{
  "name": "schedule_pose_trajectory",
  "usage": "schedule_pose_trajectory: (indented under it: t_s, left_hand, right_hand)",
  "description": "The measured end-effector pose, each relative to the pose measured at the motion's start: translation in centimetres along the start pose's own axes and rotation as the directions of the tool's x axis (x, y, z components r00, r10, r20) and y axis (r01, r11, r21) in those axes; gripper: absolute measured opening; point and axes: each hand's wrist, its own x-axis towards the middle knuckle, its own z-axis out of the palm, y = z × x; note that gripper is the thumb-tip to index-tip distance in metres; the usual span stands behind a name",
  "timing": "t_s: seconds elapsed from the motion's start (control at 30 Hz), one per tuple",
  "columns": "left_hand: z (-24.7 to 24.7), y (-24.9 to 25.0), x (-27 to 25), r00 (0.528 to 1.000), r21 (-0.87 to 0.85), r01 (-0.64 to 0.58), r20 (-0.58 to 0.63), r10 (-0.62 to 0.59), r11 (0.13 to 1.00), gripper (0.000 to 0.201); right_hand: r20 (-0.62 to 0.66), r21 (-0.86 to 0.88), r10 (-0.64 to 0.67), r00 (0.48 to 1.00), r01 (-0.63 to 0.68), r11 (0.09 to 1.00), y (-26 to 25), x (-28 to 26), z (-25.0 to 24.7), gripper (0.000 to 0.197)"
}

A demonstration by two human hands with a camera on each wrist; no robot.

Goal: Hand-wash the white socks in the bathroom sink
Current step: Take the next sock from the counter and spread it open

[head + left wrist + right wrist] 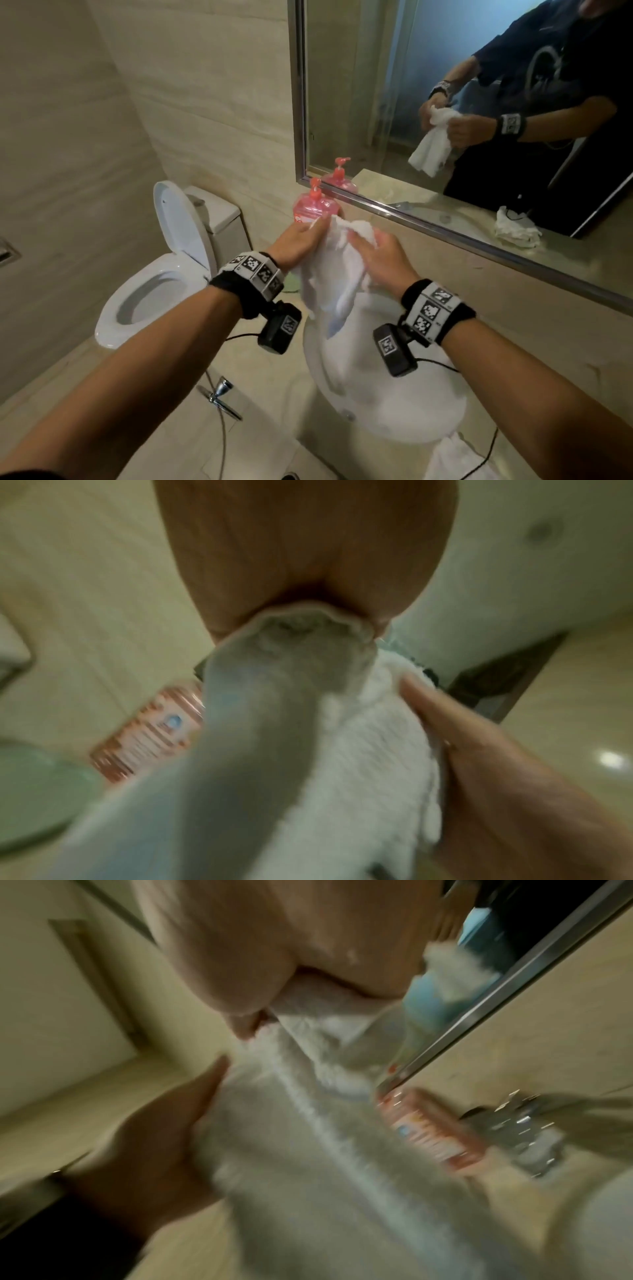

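Both hands [337, 248] tight around one white sock [334, 270] (long axis vertical), toe end downward over the sink [383, 404].

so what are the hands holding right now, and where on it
Both hold one white sock above the sink: the left hand and right hand grip its bunched upper end, while the rest hangs down.

Sink [404, 428] bowl open below hanging sock [337, 274]. Pink soap bottle [313, 209] crowds counter's back left corner, just behind hands. Mirror [445, 85] walls off back edge. Toilet [161, 274] beyond counter's left edge.
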Motion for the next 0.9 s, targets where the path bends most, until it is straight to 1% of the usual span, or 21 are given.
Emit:
schedule_pose_trajectory:
  t_s: [0.03, 0.07, 0.13, 0.17, 0.23, 0.3, 0.37, 0.43, 0.47, 0.5, 0.53, 0.57, 0.6, 0.63, 0.67, 0.7, 0.77, 0.8, 0.83, 0.87, 0.9]
  left_hand:
    - [1.0, 0.7, -0.1, 1.0, -0.074, 0.02, -0.011, -0.021, 0.997, 0.064]
    - [2.0, 1.3, -0.1, 0.999, -0.103, 0.025, -0.022, -0.027, 0.994, 0.065]
    - [3.4, 2.2, 0.0, 1.0, -0.063, 0.012, -0.003, -0.012, 0.998, 0.066]
    - [3.7, 2.5, -0.1, 1.0, -0.054, 0.004, 0.01, -0.003, 0.999, 0.065]
    - [3.5, 3.0, 0.2, 0.998, -0.09, -0.038, -0.044, 0.034, 0.995, 0.052]
    - [2.8, 3.2, 0.4, 0.994, -0.072, -0.056, -0.094, 0.049, 0.996, 0.041]
    - [2.6, 3.2, 0.0, 1.0, -0.124, 0.016, -0.022, -0.019, 0.992, 0.048]
    - [2.0, 2.9, -0.6, 0.987, -0.198, 0.101, 0.146, -0.073, 0.975, 0.053]
    - [1.5, 2.7, -0.9, 0.973, -0.173, 0.106, 0.22, -0.067, 0.979, 0.051]
    - [1.0, 2.7, -1.0, 0.959, -0.091, 0.075, 0.279, -0.047, 0.993, 0.046]
    - [0.5, 2.7, -0.9, 0.946, 0.041, 0.001, 0.324, -0.014, 0.999, 0.039]
    - [-0.2, 2.7, -0.9, 0.937, 0.221, -0.091, 0.349, 0.008, 0.971, 0.036]
    - [-0.7, 2.7, -0.8, 0.937, 0.43, -0.173, 0.35, 0.013, 0.886, 0.035]
    - [-1.2, 2.6, -0.7, 0.946, 0.62, -0.227, 0.324, 0.018, 0.751, 0.037]
    - [-1.8, 2.3, -0.6, 0.958, 0.757, -0.238, 0.287, 0.018, 0.609, 0.04]
    - [-2.3, 2.0, -0.6, 0.968, 0.837, -0.223, 0.251, 0.011, 0.5, 0.042]
    - [-3.1, 1.1, -0.6, 0.973, 0.905, -0.219, 0.233, 0.008, 0.366, 0.034]
    - [-3.4, 0.6, -0.5, 0.969, 0.914, -0.236, 0.247, 0.009, 0.331, 0.026]
    - [-3.7, 0.2, -0.5, 0.964, 0.911, -0.257, 0.266, 0.015, 0.323, 0.017]
    - [-4.2, -0.3, -0.6, 0.956, 0.888, -0.282, 0.291, 0.032, 0.364, 0.011]
    - [-4.6, -0.7, -0.7, 0.948, 0.832, -0.306, 0.311, 0.068, 0.463, 0.008]
  right_hand:
    - [-0.009, 0.019, -0.024, 1.0, 0.024, 1.0, -0.8, -0.1, 1.5, 0.025]
    - [-0.054, 0.035, -0.032, 0.998, 0.034, 0.999, -1.7, 0.0, 2.4, 0.027]
    - [-0.223, 0.084, 0.026, 0.974, -0.007, 0.996, -3.1, 0.7, 2.5, 0.034]
    - [-0.275, 0.098, 0.051, 0.96, -0.025, 0.995, -3.4, 1.1, 2.2, 0.039]
    - [-0.238, 0.076, 0.003, 0.971, 0.016, 0.997, -3.5, 1.0, 2.5, 0.044]
    - [-0.216, -0.01, -0.082, 0.973, 0.082, 0.997, -3.0, 0.6, 3.6, 0.046]
    - [-0.247, -0.052, -0.112, 0.963, 0.102, 0.993, -2.5, 0.7, 3.3, 0.05]
    - [-0.207, -0.079, -0.074, 0.975, 0.058, 0.995, -2.3, 1.6, 2.0, 0.051]
    - [-0.176, -0.101, -0.051, 0.983, 0.034, 0.994, -2.2, 1.9, 1.3, 0.049]
    - [-0.15, -0.11, -0.042, 0.988, 0.026, 0.994, -2.0, 2.1, 0.7, 0.046]
    - [-0.122, -0.126, -0.054, 0.991, 0.038, 0.991, -1.7, 2.1, 0.2, 0.042]
    - [-0.073, -0.155, -0.076, 0.994, 0.064, 0.986, -1.6, 2.1, -0.1, 0.038]
    - [0.001, -0.201, -0.103, 0.995, 0.101, 0.974, -1.4, 1.9, -0.6, 0.035]
    - [0.096, -0.268, -0.132, 0.987, 0.153, 0.951, -1.3, 1.7, -1.1, 0.034]
    - [0.195, -0.362, -0.149, 0.969, 0.212, 0.908, -1.1, 1.7, -1.6, 0.036]
    - [0.273, -0.468, -0.156, 0.949, 0.273, 0.841, -0.8, 1.6, -1.9, 0.038]
    - [0.365, -0.631, -0.13, 0.922, 0.348, 0.693, 0.0, 1.3, -2.3, 0.039]
    - [0.385, -0.673, -0.097, 0.918, 0.351, 0.651, 0.3, 1.3, -2.5, 0.035]
    - [0.385, -0.695, -0.083, 0.919, 0.347, 0.63, 0.8, 1.3, -2.8, 0.029]
    - [0.372, -0.691, -0.064, 0.926, 0.322, 0.647, 1.3, 1.3, -3.2, 0.026]
    - [0.329, -0.642, -0.03, 0.944, 0.247, 0.726, 1.9, 1.2, -3.7, 0.026]
